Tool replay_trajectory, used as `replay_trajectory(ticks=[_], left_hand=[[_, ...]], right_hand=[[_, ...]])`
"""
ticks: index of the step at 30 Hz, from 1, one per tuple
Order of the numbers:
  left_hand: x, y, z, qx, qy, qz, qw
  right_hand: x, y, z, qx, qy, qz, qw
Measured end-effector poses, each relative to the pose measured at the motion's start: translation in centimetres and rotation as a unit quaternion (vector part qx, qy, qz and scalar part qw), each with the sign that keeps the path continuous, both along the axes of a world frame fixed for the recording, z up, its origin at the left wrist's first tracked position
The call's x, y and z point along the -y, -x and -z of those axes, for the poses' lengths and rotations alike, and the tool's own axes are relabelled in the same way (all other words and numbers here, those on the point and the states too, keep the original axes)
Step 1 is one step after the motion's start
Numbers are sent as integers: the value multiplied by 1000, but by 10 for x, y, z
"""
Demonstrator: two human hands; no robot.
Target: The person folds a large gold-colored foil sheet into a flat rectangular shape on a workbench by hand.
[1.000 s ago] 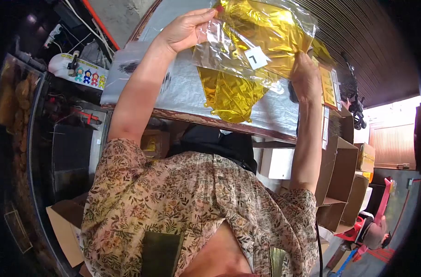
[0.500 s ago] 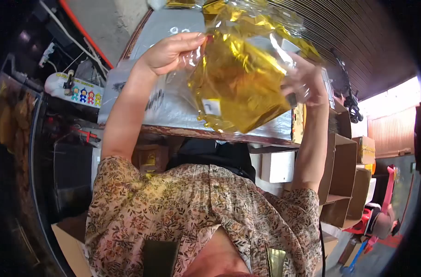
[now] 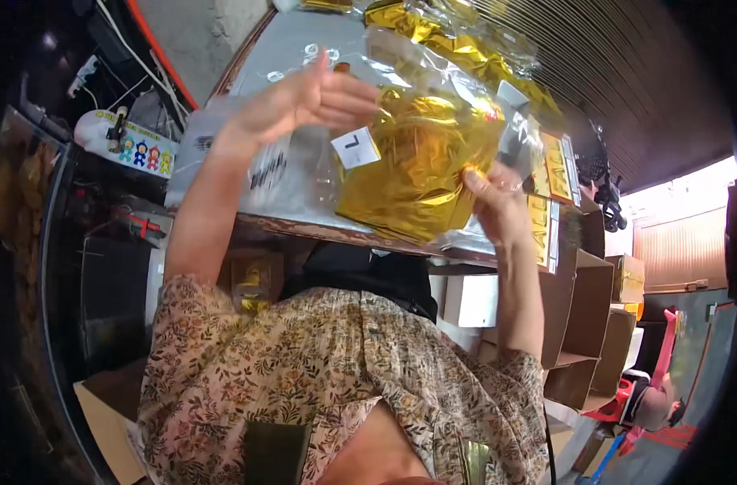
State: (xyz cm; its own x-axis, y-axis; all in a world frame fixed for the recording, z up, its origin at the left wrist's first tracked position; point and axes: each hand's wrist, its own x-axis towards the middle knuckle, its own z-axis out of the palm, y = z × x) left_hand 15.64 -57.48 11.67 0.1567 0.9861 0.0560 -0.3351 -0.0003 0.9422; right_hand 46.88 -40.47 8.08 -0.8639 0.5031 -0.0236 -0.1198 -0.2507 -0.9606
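A shiny gold item in a clear plastic bag (image 3: 421, 158) lies at the near edge of the silver-topped table (image 3: 292, 48). A white label (image 3: 355, 149) marked "L" is on the bag's left side. My left hand (image 3: 300, 101) is raised over the table left of the bag, fingers apart and slightly blurred, holding nothing. At the bag's right edge, my right hand (image 3: 499, 198) grips the plastic between thumb and fingers.
More gold bagged items (image 3: 465, 48) lie at the table's far side. Yellow-lettered packages (image 3: 553, 170) sit at its right edge. Cardboard boxes (image 3: 583, 323) stand at the right, with a person (image 3: 655, 404) beyond them. A white power strip (image 3: 134, 149) is at the left.
The gold bag has come down onto the table and lies flatter, with its label turned up. My left hand has let go of it and opened. My right hand has moved down along its edge.
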Motion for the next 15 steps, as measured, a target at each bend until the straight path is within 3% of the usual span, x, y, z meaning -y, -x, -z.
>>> replay_trajectory(ticks=[2, 3, 4, 6, 8, 9, 10, 12, 14, 15], left_hand=[[12, -26, 11, -225, -27, -134, 965], [4, -36, 27, -208, -90, -182, 957], [4, -37, 37, -202, -83, -188, 958], [10, -41, 38, -175, -60, -196, 963], [17, -37, 39, -178, -39, -196, 964], [16, -29, 40, -238, -66, -186, 951], [17, -26, 40, -295, -95, -173, 935], [14, -31, 32, -308, -56, -140, 939], [0, -40, 33, -398, -41, -83, 913], [-8, -42, 40, -427, -47, -83, 899]], right_hand=[[23, 2, 7, -2, 55, 40, 998], [34, 2, 16, 3, 106, 42, 994], [40, -4, 28, 78, 111, 35, 990], [54, -21, 53, 170, 56, -18, 984], [57, -33, 40, 14, 100, -202, 974], [35, -37, 24, 83, -37, -288, 953], [25, -45, 13, 120, -13, -263, 957], [19, -35, 7, 1, -46, -85, 995], [10, -9, -9, -2, -226, -13, 974], [9, 4, -16, 55, -319, 21, 946]])
